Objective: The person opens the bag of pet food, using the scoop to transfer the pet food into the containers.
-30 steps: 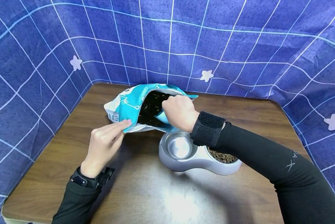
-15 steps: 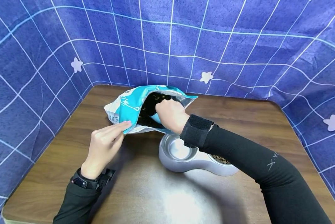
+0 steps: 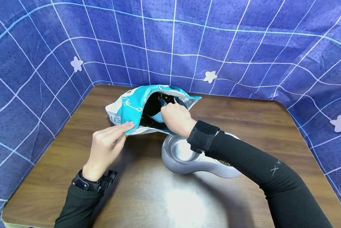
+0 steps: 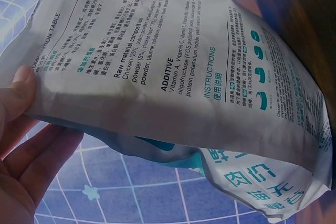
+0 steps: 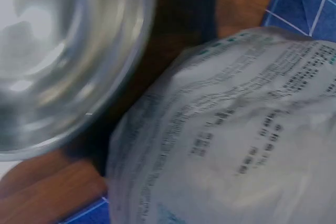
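Note:
A teal and white pet food bag [image 3: 131, 107] leans on the table with its wide mouth facing me. My left hand [image 3: 106, 142] pinches the near left edge of that mouth. In the left wrist view the thumb lies on the bag's printed face [image 4: 157, 77], with other fingers behind it. My right hand [image 3: 177, 118] grips a light blue scoop [image 3: 157, 117] inside the mouth, its handle mostly covered by the fingers. Dark depths hide much of the bag's contents. In the right wrist view only the bag [image 5: 236, 140] and a metal bowl [image 5: 47, 66] appear, not the hand.
A grey double feeder [image 3: 200, 169] stands just in front of the bag, under my right wrist. Its left steel bowl [image 3: 183, 150] holds nothing; brown kibble [image 3: 224, 162] shows in the right one, partly behind my forearm. Blue gridded cloth [image 3: 173, 41] borders the wooden table [image 3: 142, 196].
My right hand has moved left and further into the bag's mouth, then slightly back, and more of the scoop shows, turned inside. My left hand has stayed at the edge.

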Motion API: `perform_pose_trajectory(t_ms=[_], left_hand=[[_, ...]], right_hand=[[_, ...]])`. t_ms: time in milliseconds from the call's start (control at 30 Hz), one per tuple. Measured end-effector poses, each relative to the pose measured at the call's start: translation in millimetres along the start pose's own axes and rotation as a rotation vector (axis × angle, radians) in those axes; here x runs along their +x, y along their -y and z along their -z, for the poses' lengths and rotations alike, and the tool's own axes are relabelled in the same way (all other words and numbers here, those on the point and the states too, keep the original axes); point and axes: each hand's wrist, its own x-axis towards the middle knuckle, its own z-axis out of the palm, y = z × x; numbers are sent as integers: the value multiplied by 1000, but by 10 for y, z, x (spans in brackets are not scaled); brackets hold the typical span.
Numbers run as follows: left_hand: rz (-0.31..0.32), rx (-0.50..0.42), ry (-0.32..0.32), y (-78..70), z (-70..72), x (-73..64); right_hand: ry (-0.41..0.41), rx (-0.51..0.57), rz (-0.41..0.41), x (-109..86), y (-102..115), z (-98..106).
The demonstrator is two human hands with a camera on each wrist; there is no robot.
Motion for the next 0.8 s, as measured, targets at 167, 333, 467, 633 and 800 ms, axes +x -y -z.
perform_pose_trajectory(t_ms=[167,333,467,633,800], left_hand=[[15,1,3,-11,6,6],[-2,-6,6,-22,-13,8],[4,-3,5,-27,-3,11],[-1,-8,10,-22,-1,23],[0,-8,13,-17,-3,16]], right_hand=[[-44,55,43,48,41,-14],[-29,126,-14,119,76,-7],[-35,149,-18,144,90,-5],[-48,160,-14,139,91,-17],[-54,143,-13,104,82,-29]])
